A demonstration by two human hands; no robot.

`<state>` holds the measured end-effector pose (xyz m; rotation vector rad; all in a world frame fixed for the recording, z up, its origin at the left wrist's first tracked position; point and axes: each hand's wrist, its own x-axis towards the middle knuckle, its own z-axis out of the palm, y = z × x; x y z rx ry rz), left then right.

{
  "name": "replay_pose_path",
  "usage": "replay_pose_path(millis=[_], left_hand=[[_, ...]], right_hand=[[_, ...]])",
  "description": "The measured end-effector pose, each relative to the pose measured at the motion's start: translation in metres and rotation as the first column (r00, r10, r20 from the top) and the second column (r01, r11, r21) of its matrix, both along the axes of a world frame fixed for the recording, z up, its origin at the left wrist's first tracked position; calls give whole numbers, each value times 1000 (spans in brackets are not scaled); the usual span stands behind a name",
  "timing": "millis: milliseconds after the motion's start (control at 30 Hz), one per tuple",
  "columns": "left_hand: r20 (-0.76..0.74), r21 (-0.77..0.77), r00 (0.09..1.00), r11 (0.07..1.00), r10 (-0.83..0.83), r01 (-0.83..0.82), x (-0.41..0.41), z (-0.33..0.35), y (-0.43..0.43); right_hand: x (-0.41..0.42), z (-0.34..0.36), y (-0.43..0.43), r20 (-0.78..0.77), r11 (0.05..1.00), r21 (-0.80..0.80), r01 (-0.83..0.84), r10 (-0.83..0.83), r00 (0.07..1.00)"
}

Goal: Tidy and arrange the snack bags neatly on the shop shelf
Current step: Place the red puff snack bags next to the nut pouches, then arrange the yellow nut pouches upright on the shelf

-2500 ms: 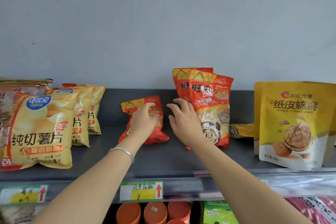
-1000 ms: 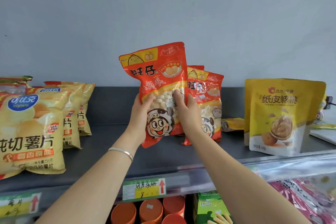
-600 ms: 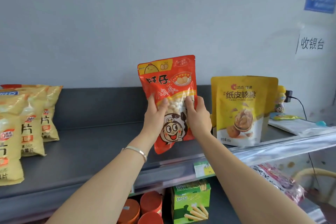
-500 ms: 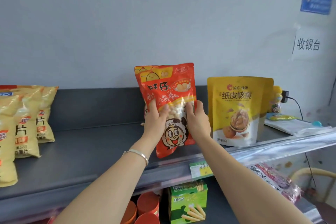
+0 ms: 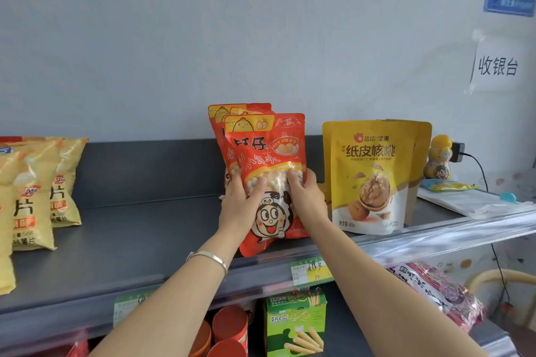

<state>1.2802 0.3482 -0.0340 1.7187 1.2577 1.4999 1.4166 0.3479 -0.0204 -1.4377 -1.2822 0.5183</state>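
Note:
A red snack bag [image 5: 269, 153] with a cartoon face stands upright on the dark grey shelf [image 5: 139, 238], near its front edge. My left hand [image 5: 239, 206] grips its left side and my right hand [image 5: 309, 197] grips its right side. Directly behind it stand two more red bags [image 5: 223, 124] of the same kind, mostly hidden. Yellow walnut bags [image 5: 371, 177] stand upright just to the right. Yellow chip bags [image 5: 34, 194] lean at the shelf's left end.
A small yellow bottle [image 5: 439, 158] and a plugged-in charger [image 5: 458, 152] sit at the far right, beside flat plastic packets [image 5: 470, 201]. Below the shelf are orange tubs [image 5: 229, 324], a green biscuit-stick box [image 5: 295, 322] and a pink bag [image 5: 435, 290]. Paper signs [image 5: 497, 65] hang on the wall.
I lifted the fallen red bag with both hands, carried it right and lowered it upright in front of the other red bags. My view turned to the right.

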Motion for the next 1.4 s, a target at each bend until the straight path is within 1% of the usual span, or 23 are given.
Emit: replay_pose_path(millis=[67,133,200,233,267,333,400,467,500,567,633,667,700,767,867,933,1000,1100,1200,1300,1367,1400], left_hand=[[-50,-2,996,997,72,-72,1,2,-2],[-134,62,966,975,220,-214,2,5,-6],[-159,216,910,913,383,-347,1,10,-9],[-149,309,888,873,436,-377,1,14,-10],[-146,395,873,837,465,-379,2,18,-12],[-159,523,861,781,482,-340,10,25,-14],[-159,603,880,750,447,-272,22,34,-16],[-149,630,918,751,367,-198,38,42,-19],[-142,627,938,762,317,-162,46,45,-20],[-129,602,967,792,220,-100,64,49,-21],[-139,546,983,838,120,-26,83,49,-22],[-151,506,986,863,69,17,92,49,-22],[-159,461,987,886,22,54,102,48,-22],[-148,358,987,928,-56,106,119,49,-23],[-96,214,992,971,-87,106,140,50,-21],[-57,147,994,984,-97,105,148,48,-19],[31,117,983,978,-179,175,153,44,-14],[128,90,965,972,-228,218,156,37,-13],[235,50,954,982,-187,181,157,36,-13],[321,48,917,971,-237,235,158,37,-15],[349,60,895,960,-278,274,158,35,-10],[354,59,894,960,-277,274,157,33,-6]], right_hand=[[-2,-1,2,-3,1000,9,0,0,1000],[-3,-1,4,38,999,34,36,-37,999],[-1,1,1,154,988,114,104,-121,981],[1,2,-2,211,975,188,116,-156,965],[3,5,-5,258,956,274,101,-175,950],[6,11,-12,341,912,409,18,-171,924],[9,19,-20,422,868,491,-74,-163,892],[17,25,-29,470,816,567,-115,-206,858],[23,28,-33,469,782,615,-102,-259,844],[42,29,-38,416,707,707,-20,-392,820],[66,29,-40,336,653,752,94,-502,797],[79,27,-41,296,644,749,156,-536,790],[91,25,-42,260,652,726,217,-552,792],[113,20,-43,222,709,630,316,-554,803],[137,16,-44,180,780,467,416,-545,819],[146,14,-43,172,821,391,415,-508,844],[149,10,-43,166,866,337,370,-442,882],[150,7,-43,71,913,276,300,-330,941],[156,6,-40,-65,932,246,267,-259,964],[161,4,-37,-109,946,253,201,-179,978],[162,3,-37,-133,938,269,217,-187,973],[163,5,-38,-158,924,289,251,-212,964]])
